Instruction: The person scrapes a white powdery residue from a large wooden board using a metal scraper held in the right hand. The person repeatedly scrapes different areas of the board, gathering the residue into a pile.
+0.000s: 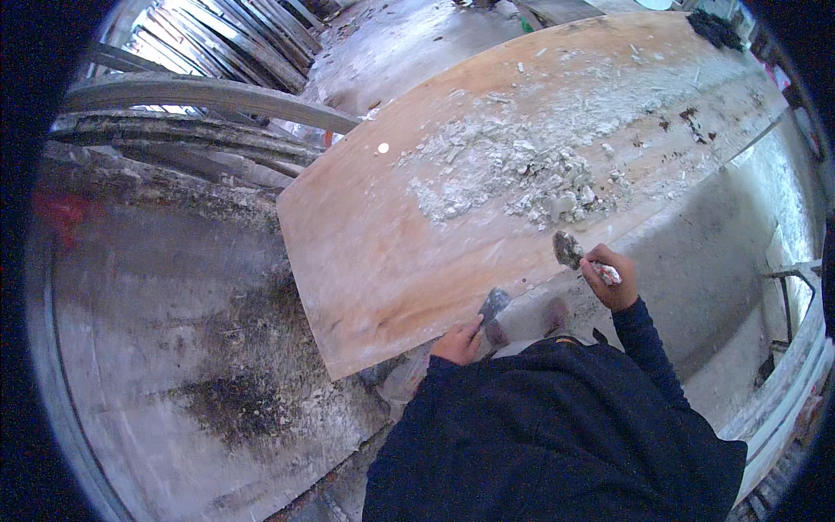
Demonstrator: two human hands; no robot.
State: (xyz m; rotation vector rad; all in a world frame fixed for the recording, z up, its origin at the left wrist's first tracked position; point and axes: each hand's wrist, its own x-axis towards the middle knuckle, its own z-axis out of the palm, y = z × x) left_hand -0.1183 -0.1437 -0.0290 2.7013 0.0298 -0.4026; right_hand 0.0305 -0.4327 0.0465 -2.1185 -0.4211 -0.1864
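Note:
My right hand [616,280] is closed around the pale, smeared handle of a small trowel [567,250]. Its dirt-caked blade hovers at the near edge of a large plywood board [361,261]; whether it touches cannot be made out. Closed too, my left hand [457,343] grips a flat grey scraper [495,303], whose blade points away from me beside the board's near edge. Just beyond the trowel lies a heap of broken white plaster-like chunks [557,178], with finer crumbs and powder spread toward the far right of the board.
Long weathered timbers [209,91] stand and lie at the far left. A dark-stained grey panel [165,322] covers the left side. At the board's far right corner sits a black clump [715,31]. A pale metal frame [796,348] runs along the right.

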